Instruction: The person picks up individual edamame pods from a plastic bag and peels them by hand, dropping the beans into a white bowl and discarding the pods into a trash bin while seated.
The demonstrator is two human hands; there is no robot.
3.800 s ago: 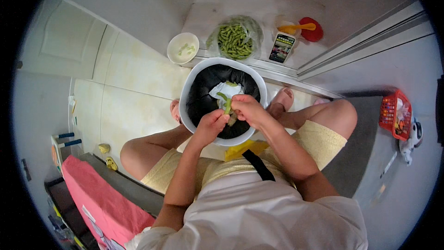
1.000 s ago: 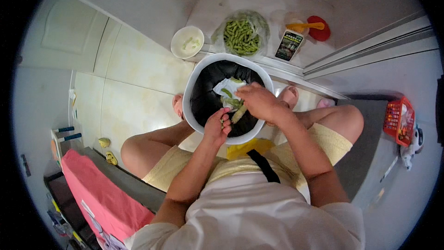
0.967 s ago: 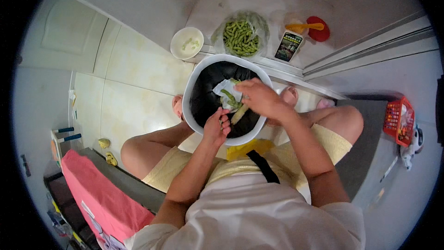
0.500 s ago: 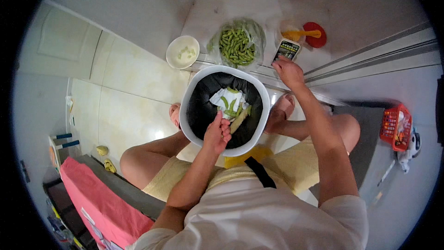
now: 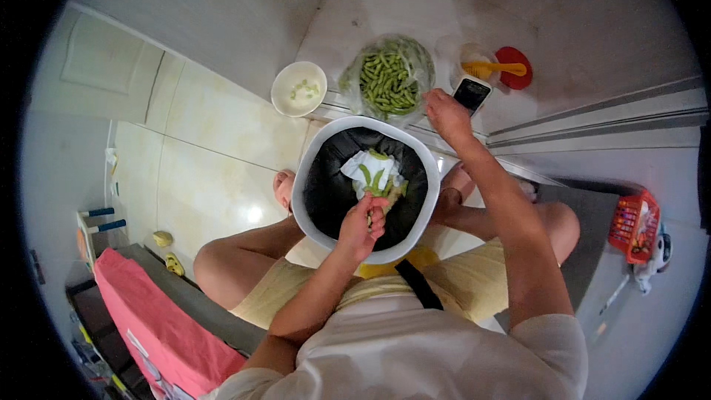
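My left hand (image 5: 361, 228) is closed over the near part of a white bin (image 5: 298, 200) lined with a black bag. A bit of green shows at its fingers, too small to name. In the bin lie green edamame pods (image 5: 377, 180) and a crumpled white tissue (image 5: 357, 166). Beyond it, a clear plastic bag (image 5: 423, 59) holds many edamame pods (image 5: 386, 81). My right hand (image 5: 446, 115) is at the bag's right edge, beside a phone (image 5: 472, 94), its fingers loosely bent and nothing visible in them. Shelled beans (image 5: 304, 90) lie in a white bowl (image 5: 282, 101).
Behind the phone are a yellow comb-like tool (image 5: 503, 68) and a red disc (image 5: 516, 80). A red basket (image 5: 634, 227) is at the far right, a pink cloth (image 5: 148, 304) at the lower left. My legs flank the bin; cabinet walls rise around the bag and bowl.
My right hand has left the phone and moved slightly left toward the bag of pods. The phone's screen has gone dark. My left hand stays over the bin, still closed.
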